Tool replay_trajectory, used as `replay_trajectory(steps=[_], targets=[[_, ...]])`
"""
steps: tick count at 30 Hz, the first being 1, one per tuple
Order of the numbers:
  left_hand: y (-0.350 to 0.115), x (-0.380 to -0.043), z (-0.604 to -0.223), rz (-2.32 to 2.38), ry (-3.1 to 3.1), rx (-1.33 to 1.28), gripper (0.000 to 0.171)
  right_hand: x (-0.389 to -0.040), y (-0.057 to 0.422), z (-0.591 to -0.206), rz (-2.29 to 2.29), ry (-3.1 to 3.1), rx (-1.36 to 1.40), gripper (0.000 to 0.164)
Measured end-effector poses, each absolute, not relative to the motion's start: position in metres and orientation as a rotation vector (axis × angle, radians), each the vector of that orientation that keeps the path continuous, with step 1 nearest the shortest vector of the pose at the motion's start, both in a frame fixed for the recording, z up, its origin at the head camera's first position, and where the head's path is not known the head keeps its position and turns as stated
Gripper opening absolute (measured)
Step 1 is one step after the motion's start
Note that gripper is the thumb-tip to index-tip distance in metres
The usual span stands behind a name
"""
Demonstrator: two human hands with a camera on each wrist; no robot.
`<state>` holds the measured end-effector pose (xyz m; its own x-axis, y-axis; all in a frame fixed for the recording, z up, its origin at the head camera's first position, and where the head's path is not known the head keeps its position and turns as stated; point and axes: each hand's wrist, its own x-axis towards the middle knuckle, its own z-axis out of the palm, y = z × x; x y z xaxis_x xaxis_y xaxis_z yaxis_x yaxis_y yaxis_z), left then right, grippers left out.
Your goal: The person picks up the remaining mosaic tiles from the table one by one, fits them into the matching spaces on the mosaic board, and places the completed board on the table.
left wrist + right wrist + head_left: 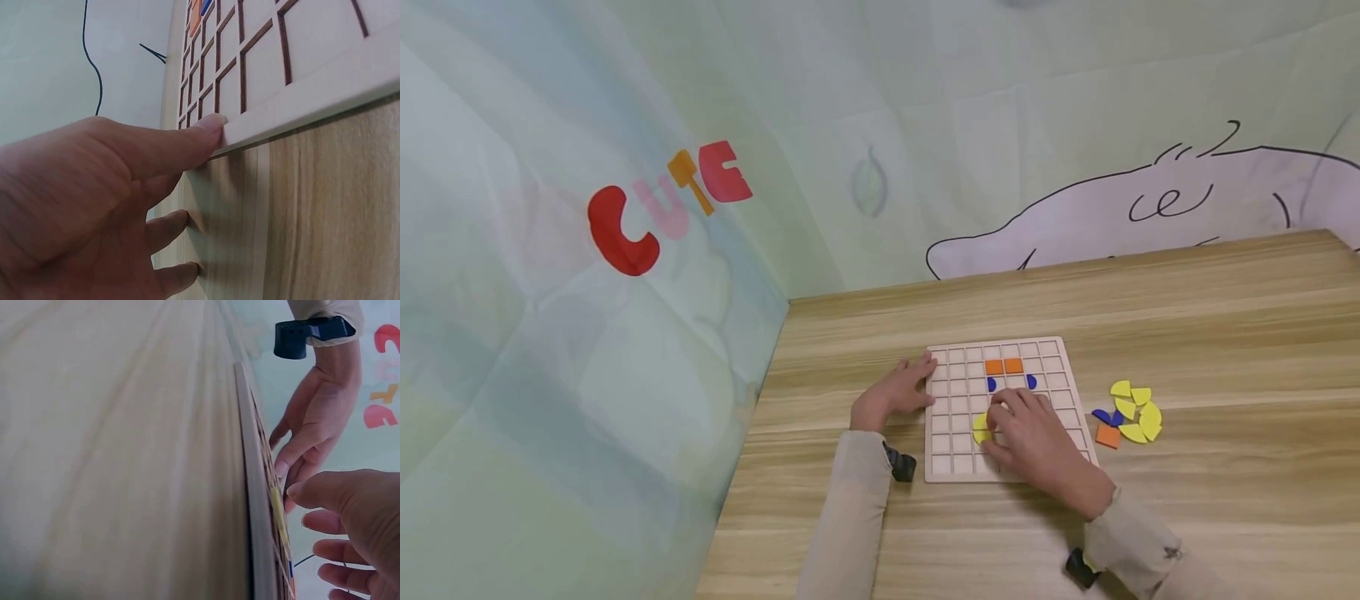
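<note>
A pale wooden grid board point(940, 471) lies on the table. My left hand point(895, 393) rests at its left edge; in the left wrist view the thumb point(187, 147) touches the rim and the other fingertips reach down beside the board. My right hand point(1037, 437) hovers over the middle of the grid, its fingers loosely bent and close to yellow rounded pieces point(981, 428), which they partly cover. In the right wrist view its thumb and fingers are spread above a yellow piece point(279, 512). Farther back on the grid sit two orange squares point(994, 367) and two blue half circles point(1032, 382).
Right of the board lies a loose group of several yellow rounded wedges point(1150, 415), some blue pieces point(1101, 415) and an orange square point(1107, 436). A printed cloth backdrop point(865, 108) stands behind the wooden table point(1247, 333) and along its left side.
</note>
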<state>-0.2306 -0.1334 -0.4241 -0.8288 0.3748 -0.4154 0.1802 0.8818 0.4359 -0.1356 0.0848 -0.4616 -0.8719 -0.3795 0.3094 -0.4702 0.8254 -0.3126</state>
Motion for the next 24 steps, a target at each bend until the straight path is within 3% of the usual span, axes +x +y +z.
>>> replay_trajectory(steps=[24], targets=[[-0.134, -0.230, -0.424, 0.532, 2.541, 0.400, 0.065, -0.151, 0.136, -0.435, 0.637, -2.700, 0.592, 0.019]])
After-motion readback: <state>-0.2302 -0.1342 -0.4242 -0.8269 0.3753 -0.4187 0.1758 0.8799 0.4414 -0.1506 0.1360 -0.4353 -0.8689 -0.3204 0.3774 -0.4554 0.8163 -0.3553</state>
